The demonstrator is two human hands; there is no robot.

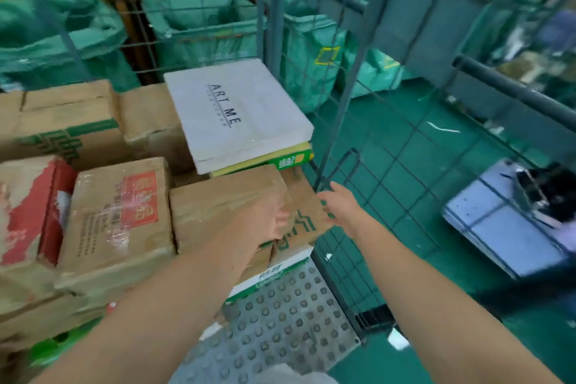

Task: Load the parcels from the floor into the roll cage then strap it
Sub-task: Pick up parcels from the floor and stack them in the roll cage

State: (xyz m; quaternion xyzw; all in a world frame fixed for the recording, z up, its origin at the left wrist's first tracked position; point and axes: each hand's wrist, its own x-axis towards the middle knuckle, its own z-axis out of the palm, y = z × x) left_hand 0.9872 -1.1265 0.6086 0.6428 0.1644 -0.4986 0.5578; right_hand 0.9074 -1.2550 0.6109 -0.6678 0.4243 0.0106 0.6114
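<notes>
Just in front of the white ART ME box [237,109] sits the brown carton [218,206] we take as the parcel in hand. It is already inside the roll cage [276,25], on top of other stacked boxes.

Left hand [268,223] lies on its top face near the right end. Motion blur, so we cannot tell whether the fingers are flat or hooked over the edge. Right hand [338,204] is at the carton's right end, fingers spread and straight, released, touching or just short of the cardboard.

We judge the carton stiff but tired: creased faces and glossy tape over the top, so it is slick there and liable to dent. Weight unknown; mid-weight is our guess. Best hold, we think, is palms on the two short ends or fingers under the bottom edges, not the taped top.

Left of the ART ME box and nearer us, a taped carton with a red label [118,221] stands touching the brown one. Nearer than the ART ME box and lower, studded cage floor [280,321] shows. Behind the ART ME box, beyond the mesh, green sacks [199,25] hang open.
</notes>
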